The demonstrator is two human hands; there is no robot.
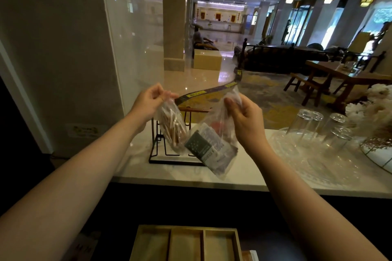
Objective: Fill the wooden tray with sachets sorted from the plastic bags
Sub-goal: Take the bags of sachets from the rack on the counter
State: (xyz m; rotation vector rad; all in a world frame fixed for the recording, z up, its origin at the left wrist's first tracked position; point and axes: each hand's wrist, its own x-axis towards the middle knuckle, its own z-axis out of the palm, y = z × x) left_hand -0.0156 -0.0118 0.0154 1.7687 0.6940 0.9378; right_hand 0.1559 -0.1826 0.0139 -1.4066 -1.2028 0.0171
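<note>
Wooden tray (186,243) low at the near edge, three compartments bare so far. Above it, well apart, two clear plastic bags held up over the white counter (244,172): left hand (148,101) pinched shut on the neck of the bag of thin brown stick sachets (172,128), right hand (246,118) pinched shut on the top of the bag of flat dark and white sachets (212,144). Behind them, black wire rack (158,154); upturned glasses (318,127) to the right. Sorting apparently not yet begun; next, probably opening one bag and emptying one kind into one compartment.

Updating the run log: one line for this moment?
left hand: holds stick-sachet bag | right hand: holds flat-sachet bag | wooden tray: empty
</note>
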